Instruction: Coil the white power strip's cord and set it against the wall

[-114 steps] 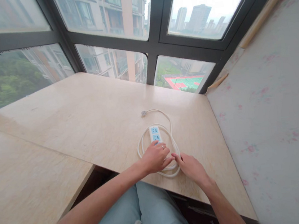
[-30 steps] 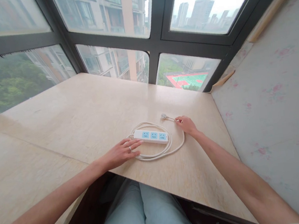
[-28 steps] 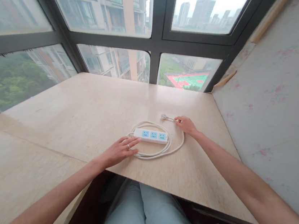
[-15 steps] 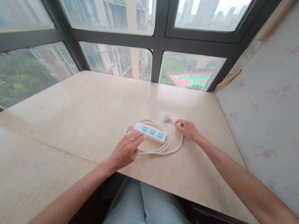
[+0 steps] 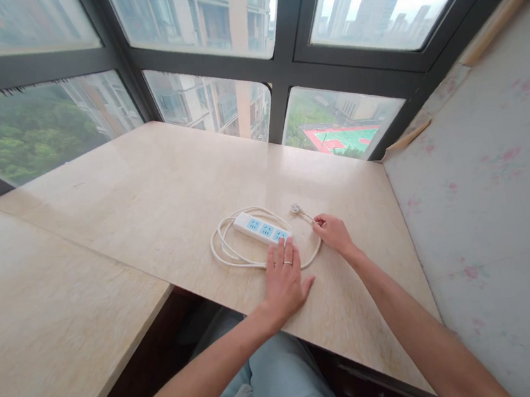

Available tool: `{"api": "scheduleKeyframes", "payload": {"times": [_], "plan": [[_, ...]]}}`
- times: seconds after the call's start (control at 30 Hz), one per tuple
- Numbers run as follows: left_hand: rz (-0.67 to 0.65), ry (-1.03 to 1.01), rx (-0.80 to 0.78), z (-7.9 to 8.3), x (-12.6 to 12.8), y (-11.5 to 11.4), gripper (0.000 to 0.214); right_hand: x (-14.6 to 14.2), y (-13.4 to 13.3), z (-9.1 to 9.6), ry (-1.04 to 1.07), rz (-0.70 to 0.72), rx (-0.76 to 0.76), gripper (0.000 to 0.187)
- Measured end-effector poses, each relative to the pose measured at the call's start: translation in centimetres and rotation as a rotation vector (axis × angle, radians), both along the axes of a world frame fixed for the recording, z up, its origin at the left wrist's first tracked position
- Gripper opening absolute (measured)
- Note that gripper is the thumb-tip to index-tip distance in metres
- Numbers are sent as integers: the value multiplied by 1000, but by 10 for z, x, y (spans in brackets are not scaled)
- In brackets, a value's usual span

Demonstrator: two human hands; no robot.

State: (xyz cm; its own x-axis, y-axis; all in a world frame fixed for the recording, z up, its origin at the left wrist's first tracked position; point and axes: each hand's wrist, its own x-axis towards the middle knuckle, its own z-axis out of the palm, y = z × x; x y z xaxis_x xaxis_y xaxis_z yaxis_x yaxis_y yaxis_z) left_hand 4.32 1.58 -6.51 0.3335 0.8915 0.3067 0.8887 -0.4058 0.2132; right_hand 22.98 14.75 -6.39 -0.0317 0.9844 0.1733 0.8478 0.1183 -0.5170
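A white power strip (image 5: 259,228) with three blue sockets lies on the stone-patterned countertop, its white cord (image 5: 220,255) looped around it. My left hand (image 5: 284,276) rests flat with fingers stretched out; the fingertips reach over the strip's right end and the cord's near loop, partly covering them. To the right, my right hand (image 5: 331,232) pinches the cord a short way behind the plug (image 5: 296,209). The plug lies on the countertop, beyond the strip's right end, its prongs hard to make out.
The countertop (image 5: 148,193) runs back to dark-framed windows (image 5: 279,116). A flower-patterned wall (image 5: 493,209) closes off the right side. On the left, another counter section (image 5: 65,300) meets this one at a seam. My legs (image 5: 282,377) are below the front edge.
My left hand has moved right, from the strip's near left side to its right end, and its fingers now spread. More cord loop shows on the left. My right hand still holds the cord.
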Motion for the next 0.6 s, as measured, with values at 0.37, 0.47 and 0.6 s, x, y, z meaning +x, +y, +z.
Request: {"api": "scheduleKeyframes", "payload": {"times": [0.37,0.47,0.6], "plan": [[133,-202,-90,2,-10,0,8,-9,3,7,6,-95,-65,16],[72,-230,-120,3,-17,8,7,-13,8,9,-1,-144,-93,16],[-86,-351,-136,2,-33,12,7,-24,16,10,-33,-206,-115,18]]}}
